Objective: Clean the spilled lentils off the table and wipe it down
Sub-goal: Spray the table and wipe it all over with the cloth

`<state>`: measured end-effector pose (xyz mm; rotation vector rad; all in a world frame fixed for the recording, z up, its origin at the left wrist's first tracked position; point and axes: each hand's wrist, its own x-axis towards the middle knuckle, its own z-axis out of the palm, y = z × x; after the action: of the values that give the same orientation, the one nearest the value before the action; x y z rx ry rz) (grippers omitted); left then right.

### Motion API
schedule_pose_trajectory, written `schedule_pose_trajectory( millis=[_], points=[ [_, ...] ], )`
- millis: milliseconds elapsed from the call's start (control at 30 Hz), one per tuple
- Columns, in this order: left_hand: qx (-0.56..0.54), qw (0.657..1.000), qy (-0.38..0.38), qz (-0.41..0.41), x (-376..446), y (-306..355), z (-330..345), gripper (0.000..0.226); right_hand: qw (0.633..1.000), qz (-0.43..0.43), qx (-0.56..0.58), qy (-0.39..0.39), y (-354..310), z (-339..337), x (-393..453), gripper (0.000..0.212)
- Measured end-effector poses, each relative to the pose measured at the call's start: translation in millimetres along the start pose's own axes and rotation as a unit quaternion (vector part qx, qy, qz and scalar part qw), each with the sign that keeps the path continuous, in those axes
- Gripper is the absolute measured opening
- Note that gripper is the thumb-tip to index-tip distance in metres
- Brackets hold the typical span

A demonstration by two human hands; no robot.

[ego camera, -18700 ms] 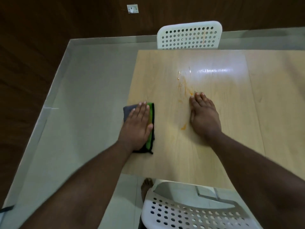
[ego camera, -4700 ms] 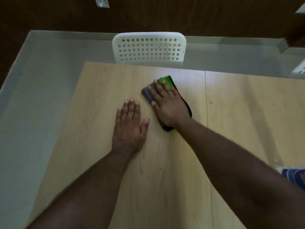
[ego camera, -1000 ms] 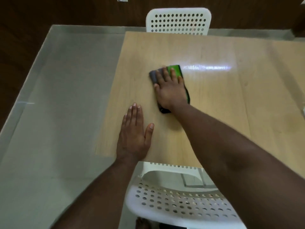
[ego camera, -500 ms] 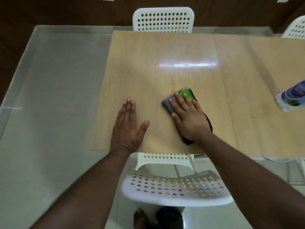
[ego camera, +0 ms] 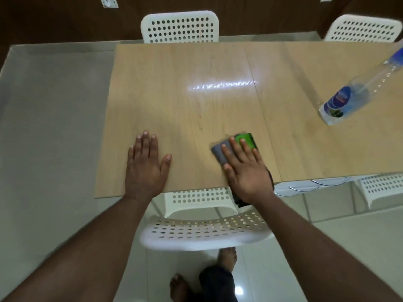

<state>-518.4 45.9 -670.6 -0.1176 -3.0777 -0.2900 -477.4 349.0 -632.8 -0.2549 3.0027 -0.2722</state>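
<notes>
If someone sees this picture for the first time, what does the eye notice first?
First, the right hand pressing a grey and green cloth flat at the near edge of the wooden table. Then the left hand lying flat beside it, and a clear water bottle standing at the right.

Both forearms are bare, no sleeves in view; the left hand (ego camera: 145,168) and right hand (ego camera: 246,171) wear nothing; feet (ego camera: 226,257) bare; dark trouser leg (ego camera: 216,284) below.
</notes>
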Motion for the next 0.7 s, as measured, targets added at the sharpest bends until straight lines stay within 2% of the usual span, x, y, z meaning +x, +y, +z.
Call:
schedule_pose_trajectory(
  millis=[100,200,300,433,500,533,600,633,700],
  points=[
    [0.003,1.0,0.005,-0.005,1,1,3,0.079,0.996,0.084,0.004,0.027,16,-2,15,0.063],
    [-0.005,1.0,0.012,-0.011,2,1,3,0.08,0.99,0.131,0.018,0.038,-5,2,58,0.064],
    [-0.035,0.999,0.018,-0.016,1,1,2,0.079,0.995,0.09,0.026,0.028,-51,6,96,0.065],
    [-0.146,0.988,0.027,-0.036,-5,-6,-2,0.08,0.998,-0.045,0.038,-0.002,-127,19,99,0.065],
    [-0.221,0.973,0.025,-0.068,-12,-8,-8,0.084,0.986,-0.101,0.131,-0.026,-141,19,90,0.064],
    [-0.231,0.969,0.023,-0.079,-17,-9,-13,0.086,0.966,-0.095,0.236,-0.037,-141,11,87,0.062],
    [-0.199,0.977,0.011,-0.078,-29,-1,-19,0.087,0.898,-0.02,0.439,-0.03,-124,-4,78,0.052],
    [-0.169,0.983,0.001,-0.068,-32,7,-23,0.088,0.879,0.008,0.477,-0.007,-114,-13,74,0.05],
    [-0.114,0.993,-0.019,-0.028,-31,33,-22,0.085,0.888,0.015,0.459,0.031,-87,-18,65,0.049]
  ],
)
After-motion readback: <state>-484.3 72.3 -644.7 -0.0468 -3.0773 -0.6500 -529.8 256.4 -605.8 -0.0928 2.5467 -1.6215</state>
